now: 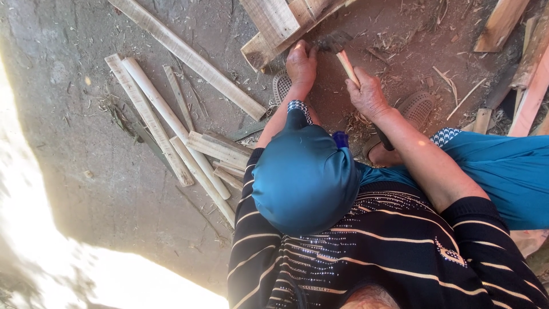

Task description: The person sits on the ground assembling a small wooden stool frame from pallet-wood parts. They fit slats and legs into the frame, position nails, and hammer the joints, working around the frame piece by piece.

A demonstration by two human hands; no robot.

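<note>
A right hand point(369, 94) is gripping a pale wooden-handled hatchet point(343, 54), its long axis slanting far-left, dark head farthest, while the left hand point(301, 63) is pressing a rough wooden plank point(274, 28) on reddish ground.

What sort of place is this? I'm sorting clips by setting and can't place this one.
Probably an outdoor yard used for rough woodwork. The bare ground is earth and concrete with sunlight falling on it, split wooden slats lie scattered about, and chips and shavings litter the reddish dirt where the person's hands work.
</note>
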